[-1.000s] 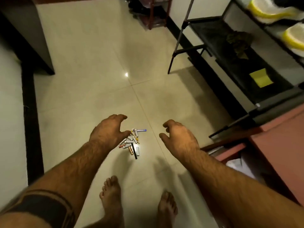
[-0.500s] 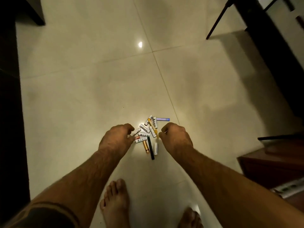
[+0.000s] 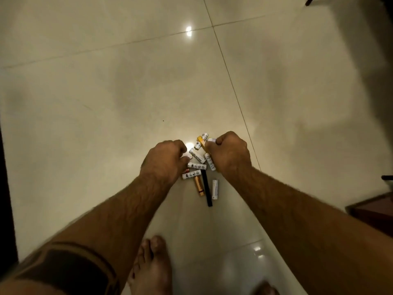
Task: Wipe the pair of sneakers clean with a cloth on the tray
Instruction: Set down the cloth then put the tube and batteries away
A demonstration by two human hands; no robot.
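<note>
A bare foot (image 3: 152, 267) stands nearest on the pale tiled floor (image 3: 106, 107). Beyond it lies a small pile of batteries (image 3: 198, 167). The left hand (image 3: 164, 161) curls at the pile's left edge; whether it grips any is unclear. The right hand (image 3: 230, 154) curls around batteries at the far side. No sneakers, cloth or tray appear.

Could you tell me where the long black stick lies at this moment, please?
In the head view, the black stick lies on the floor tiles, between the orange battery and a lone white battery.
</note>
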